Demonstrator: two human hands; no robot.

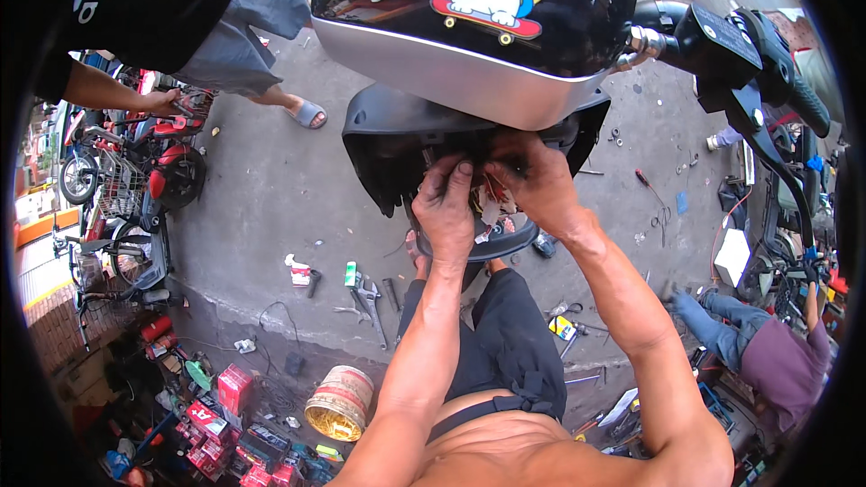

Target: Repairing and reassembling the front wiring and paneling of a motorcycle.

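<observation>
Both my hands are inside the open black front housing (379,131) of a scooter, under its headstock cover (451,68), which is silver below and glossy black above with cartoon stickers. My left hand (445,198) has thumb and fingers pinched together at the left of the opening. My right hand (534,179), grimy with dark smudges, is curled closed just to its right, close to the left fingertips. Red and pale wires (492,203) hang between and below the hands. Whatever the fingertips hold is too small or hidden to name.
A handlebar grip with brake lever (785,162) juts out at right. On the concrete lie an adjustable wrench (370,311), a screwdriver (642,178) and small parts. A bucket (340,403) stands lower left. Bystanders are at upper left (216,27) and right (785,352); parked bikes (135,180) line the left.
</observation>
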